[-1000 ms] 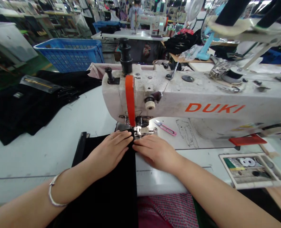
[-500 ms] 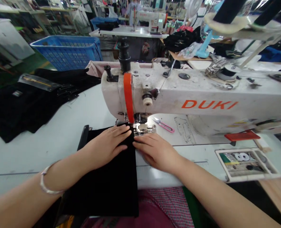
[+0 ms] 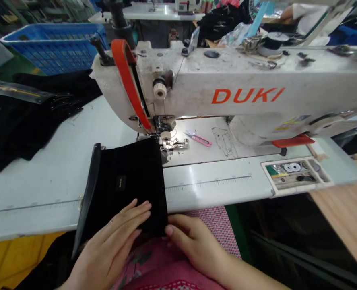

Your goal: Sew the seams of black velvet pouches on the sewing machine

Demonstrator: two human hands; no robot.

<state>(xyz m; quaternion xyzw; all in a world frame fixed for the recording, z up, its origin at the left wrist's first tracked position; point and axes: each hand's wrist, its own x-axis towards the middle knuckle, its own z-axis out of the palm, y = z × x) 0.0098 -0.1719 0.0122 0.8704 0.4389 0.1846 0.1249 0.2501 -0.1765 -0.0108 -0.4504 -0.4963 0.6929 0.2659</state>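
A black fabric piece (image 3: 133, 173) with a small label lies on the table and hangs over its front edge. Its far right corner reaches the presser foot of the white sewing machine (image 3: 190, 84). My left hand (image 3: 118, 237) rests flat on the near part of the cloth, fingers stretched out. At the near right corner, my right hand (image 3: 193, 237) pinches the cloth's edge between thumb and fingers. A dark strip (image 3: 87, 193) runs along the cloth's left side.
Pink thread snips (image 3: 199, 138) lie on the machine bed. A parts tray (image 3: 297, 175) is set into the table at right. More black cloth pieces (image 3: 30, 117) are heaped at left, before a blue basket (image 3: 57, 44).
Both hands have moved from beside the needle toward my body, along the cloth. My right hand now grips its near corner, and the label has come into sight. The view has tilted down.
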